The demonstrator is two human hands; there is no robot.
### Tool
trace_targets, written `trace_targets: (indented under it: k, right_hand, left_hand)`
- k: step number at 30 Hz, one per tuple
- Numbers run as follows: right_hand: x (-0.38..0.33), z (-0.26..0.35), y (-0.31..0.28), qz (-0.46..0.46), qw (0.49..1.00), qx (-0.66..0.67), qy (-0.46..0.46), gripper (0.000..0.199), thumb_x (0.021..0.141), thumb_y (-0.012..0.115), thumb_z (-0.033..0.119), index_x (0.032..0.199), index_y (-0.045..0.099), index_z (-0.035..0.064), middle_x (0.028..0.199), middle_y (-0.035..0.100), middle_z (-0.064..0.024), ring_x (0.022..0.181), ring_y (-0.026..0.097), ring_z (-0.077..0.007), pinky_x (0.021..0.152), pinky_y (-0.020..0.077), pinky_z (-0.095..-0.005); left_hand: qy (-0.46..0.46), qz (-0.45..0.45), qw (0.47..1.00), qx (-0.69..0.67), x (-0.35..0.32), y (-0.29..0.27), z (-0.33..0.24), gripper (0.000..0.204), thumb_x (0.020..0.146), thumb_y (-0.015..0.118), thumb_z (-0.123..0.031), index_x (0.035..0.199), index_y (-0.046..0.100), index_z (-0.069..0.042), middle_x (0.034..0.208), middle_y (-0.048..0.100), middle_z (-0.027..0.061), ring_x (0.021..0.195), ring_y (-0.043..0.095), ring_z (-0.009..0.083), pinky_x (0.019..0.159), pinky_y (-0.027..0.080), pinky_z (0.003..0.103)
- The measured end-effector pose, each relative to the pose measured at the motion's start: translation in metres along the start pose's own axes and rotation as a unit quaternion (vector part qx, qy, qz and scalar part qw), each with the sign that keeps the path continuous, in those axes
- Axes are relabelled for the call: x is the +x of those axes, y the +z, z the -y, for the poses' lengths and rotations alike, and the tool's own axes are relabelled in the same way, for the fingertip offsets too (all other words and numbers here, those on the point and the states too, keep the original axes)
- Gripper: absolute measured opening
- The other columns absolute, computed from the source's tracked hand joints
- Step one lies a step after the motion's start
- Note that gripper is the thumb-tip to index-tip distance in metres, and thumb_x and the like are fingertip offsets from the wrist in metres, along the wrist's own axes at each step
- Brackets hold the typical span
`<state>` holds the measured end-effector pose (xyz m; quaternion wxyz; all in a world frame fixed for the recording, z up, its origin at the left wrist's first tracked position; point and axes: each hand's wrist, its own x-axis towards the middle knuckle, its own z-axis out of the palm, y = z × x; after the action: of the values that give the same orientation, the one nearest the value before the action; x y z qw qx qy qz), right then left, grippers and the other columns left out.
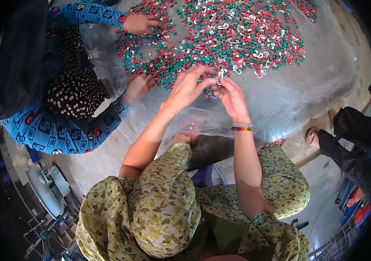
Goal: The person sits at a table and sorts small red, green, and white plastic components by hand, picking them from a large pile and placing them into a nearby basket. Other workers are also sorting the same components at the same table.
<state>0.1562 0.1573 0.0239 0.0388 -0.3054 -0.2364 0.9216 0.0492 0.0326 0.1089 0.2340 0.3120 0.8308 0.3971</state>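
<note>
My left hand (pixel 188 86) and my right hand (pixel 234 98) meet at the near edge of a spread of small red and green pieces (pixel 211 43). Thumb and fingers of both are closed in a pinch, tip to tip. A small pale piece (pixel 219 81) shows between the fingertips; its kind is too small to make out. Just below the fingers, a thin white hook-shaped piece (pixel 212 95) shows; whether my right hand holds it I cannot tell. Among the red and green pieces lie several white hook-shaped clips (pixel 237 69).
Clear plastic sheeting (pixel 311 93) lies under the pieces. At left, another person in a blue patterned sleeve (pixel 63 139) has one hand (pixel 138 88) at the pile's edge and another (pixel 141 24) over it. Someone's dark striped trouser leg (pixel 346 150) is at right. A grey fan-like appliance (pixel 48 191) stands lower left.
</note>
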Motion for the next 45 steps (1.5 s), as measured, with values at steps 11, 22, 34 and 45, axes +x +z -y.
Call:
trace_targets:
  k: [11, 22, 34, 45]
  right_hand:
    - [0.006, 0.006, -0.002, -0.005, 1.0, -0.017, -0.022, 0.018, 0.092, 0.055, 0.012, 0.102, 0.061, -0.0013, 0.092, 0.063, -0.0084, 0.073, 0.059, -0.0151, 0.059, 0.0445, -0.0262]
    - [-0.014, 0.005, 0.011, 0.03, 0.993, 0.108, 0.024, 0.023, 0.093, 0.054, 0.014, 0.106, 0.06, -0.0037, 0.092, 0.063, -0.0094, 0.074, 0.059, -0.0174, 0.062, 0.0471, -0.0272]
    - [-0.02, 0.006, 0.007, 0.08, 0.996, 0.006, -0.031, 0.019, 0.092, 0.058, 0.013, 0.104, 0.06, -0.0016, 0.098, 0.066, -0.0134, 0.083, 0.065, -0.0217, 0.069, 0.0498, -0.0297]
    - [-0.008, 0.007, 0.004, 0.008, 0.999, -0.028, -0.025, 0.026, 0.093, 0.058, 0.018, 0.111, 0.06, -0.0018, 0.09, 0.067, -0.0117, 0.074, 0.065, -0.0168, 0.06, 0.0505, -0.0262]
  left_hand:
    - [0.002, -0.048, 0.998, 0.032, 0.0, 0.001, -0.012, 0.022, 0.083, 0.07, -0.019, 0.096, 0.064, -0.002, 0.085, 0.069, 0.0111, 0.07, 0.066, 0.0218, 0.063, 0.05, 0.033]
    - [-0.032, 0.001, 0.998, 0.062, -0.008, -0.002, -0.017, 0.02, 0.086, 0.066, -0.021, 0.09, 0.063, -0.002, 0.081, 0.066, 0.0162, 0.071, 0.064, 0.0293, 0.061, 0.047, 0.04]
    - [-0.051, -0.105, 0.959, -0.257, -0.01, 0.016, 0.002, 0.015, 0.085, 0.069, -0.015, 0.09, 0.069, -0.001, 0.08, 0.066, 0.0025, 0.073, 0.056, 0.0063, 0.067, 0.046, 0.023]
    - [-0.13, -0.077, 0.772, -0.617, -0.005, 0.008, -0.005, 0.024, 0.091, 0.06, -0.011, 0.114, 0.058, -0.004, 0.084, 0.059, 0.0006, 0.056, 0.038, 0.0028, 0.043, 0.026, 0.016]
